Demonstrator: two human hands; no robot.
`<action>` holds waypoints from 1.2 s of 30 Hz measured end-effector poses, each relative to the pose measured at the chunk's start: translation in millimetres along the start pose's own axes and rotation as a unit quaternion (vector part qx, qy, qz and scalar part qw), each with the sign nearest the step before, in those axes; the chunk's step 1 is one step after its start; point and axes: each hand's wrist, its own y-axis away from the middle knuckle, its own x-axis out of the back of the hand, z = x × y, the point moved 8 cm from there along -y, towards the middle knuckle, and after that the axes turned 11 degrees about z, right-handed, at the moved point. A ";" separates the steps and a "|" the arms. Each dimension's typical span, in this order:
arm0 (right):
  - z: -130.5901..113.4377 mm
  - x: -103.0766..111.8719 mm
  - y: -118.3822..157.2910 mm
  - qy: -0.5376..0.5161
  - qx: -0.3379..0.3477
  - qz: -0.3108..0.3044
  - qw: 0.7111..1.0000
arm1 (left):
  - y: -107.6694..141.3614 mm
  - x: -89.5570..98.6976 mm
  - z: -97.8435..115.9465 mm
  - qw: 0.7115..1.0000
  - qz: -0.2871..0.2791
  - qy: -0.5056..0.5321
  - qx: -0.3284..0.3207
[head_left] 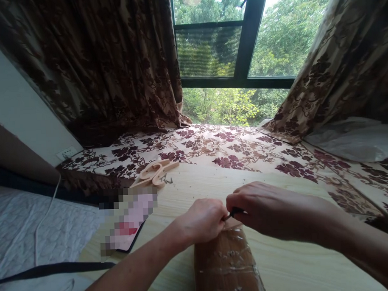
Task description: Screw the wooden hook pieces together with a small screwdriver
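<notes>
In the head view my right hand [253, 207] is closed around the black handle of a small screwdriver [237, 212], mostly covered by the fingers. Its thin shaft points left, toward my left hand [204, 219]. That hand is closed at the far end of a taped brown cardboard box [226, 263]. Between the two hands, a pale wooden piece [233, 223] lies at the box's end, and the left fingers grip its near side. The tool's tip is hidden by the left fingers.
Curved wooden pieces [156, 173] and several small screws [167, 179] lie at the far left of the pale wooden tabletop [195, 183]. A phone [129, 226], partly blurred, rests near the left edge. Beyond are a flower-patterned sill cover [207, 147] and a plastic bag [353, 138].
</notes>
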 end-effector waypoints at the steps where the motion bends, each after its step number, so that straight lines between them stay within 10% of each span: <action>1: 0.7 0.2 -0.3 -0.008 0.002 -0.002 1.000 | 0.1 -0.2 0.3 1.000 0.000 0.001 -0.001; 36: 17.1 10.4 -20.3 -0.006 -0.034 0.015 0.999 | 1.4 1.8 -2.6 0.999 0.018 0.025 0.029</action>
